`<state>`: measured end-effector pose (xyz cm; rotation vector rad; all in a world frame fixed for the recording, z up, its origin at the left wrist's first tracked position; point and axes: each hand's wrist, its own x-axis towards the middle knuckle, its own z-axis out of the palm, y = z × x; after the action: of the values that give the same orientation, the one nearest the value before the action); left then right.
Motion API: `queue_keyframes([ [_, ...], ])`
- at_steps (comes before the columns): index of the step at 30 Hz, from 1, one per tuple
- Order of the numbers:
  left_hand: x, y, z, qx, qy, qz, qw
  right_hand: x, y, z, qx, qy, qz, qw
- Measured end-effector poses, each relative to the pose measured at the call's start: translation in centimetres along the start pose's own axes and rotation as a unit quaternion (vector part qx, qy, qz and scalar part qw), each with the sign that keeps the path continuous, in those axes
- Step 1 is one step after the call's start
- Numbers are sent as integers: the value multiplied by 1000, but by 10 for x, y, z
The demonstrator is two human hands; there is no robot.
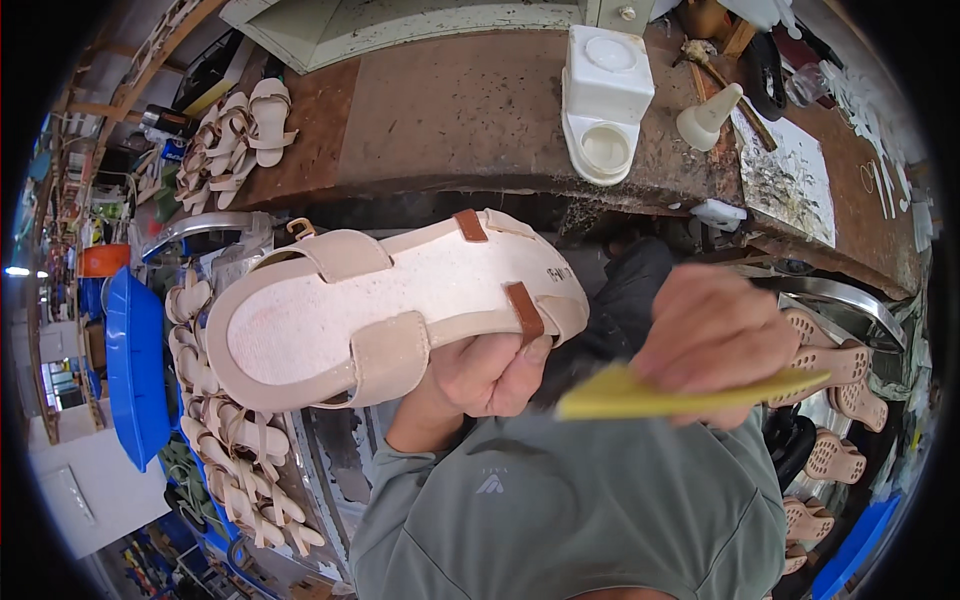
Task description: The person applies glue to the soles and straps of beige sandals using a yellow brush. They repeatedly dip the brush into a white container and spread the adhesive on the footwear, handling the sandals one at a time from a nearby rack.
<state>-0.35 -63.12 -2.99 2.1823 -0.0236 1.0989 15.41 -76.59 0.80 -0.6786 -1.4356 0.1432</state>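
A beige sandal (290,335) with wide straps and brown tabs fills the middle of the view, its pale insole facing up. My left hand (495,375) grips it at the near edge beside a brown tab (525,313), the thumb pressing there. To the right, my right hand (715,335) is closed around a flat yellow strip (610,396), whose exact kind I cannot make out. Motion blurs both that hand and the strip. The strip points toward the sandal but stays apart from it.
A worn brown bench (450,110) spans the far side, bearing a white plastic dispenser (610,85), a cone-shaped nozzle (710,118) and several finished sandals (268,120). Racked sandals (250,435) stand left beside a blue tray (138,370). Perforated beige pieces (835,457) line the right.
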Motion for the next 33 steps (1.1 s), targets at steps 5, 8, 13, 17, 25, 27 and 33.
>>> queue_keyframes([
  [5, 6, 7, -1, -19, -3, -7, 1000, -3, -4, -8, -67, -92, -8, 993],
  [8, -3, 7, -3, 15, 16, -13, 1000, -4, 5, 0, -100, -13, 27, 995],
  [13, 2, 8, -2, -9, 20, -15, 1000, -10, -1, -4, 124, 40, 42, 991],
  [17, -3, 8, -3, 7, 35, -5, 999, -17, 0, 6, 97, 288, 213, 929],
  [25, -9, 14, -5, 16, 18, -23, 999, -2, -5, -12, -41, 51, 53, 996],
  [27, -10, 13, -5, 12, 31, -20, 999, 3, -4, -10, -51, 7, 73, 996],
  [33, 2, -20, 5, 25, 103, -62, 992, -25, 10, -30, 166, 318, 194, 913],
])
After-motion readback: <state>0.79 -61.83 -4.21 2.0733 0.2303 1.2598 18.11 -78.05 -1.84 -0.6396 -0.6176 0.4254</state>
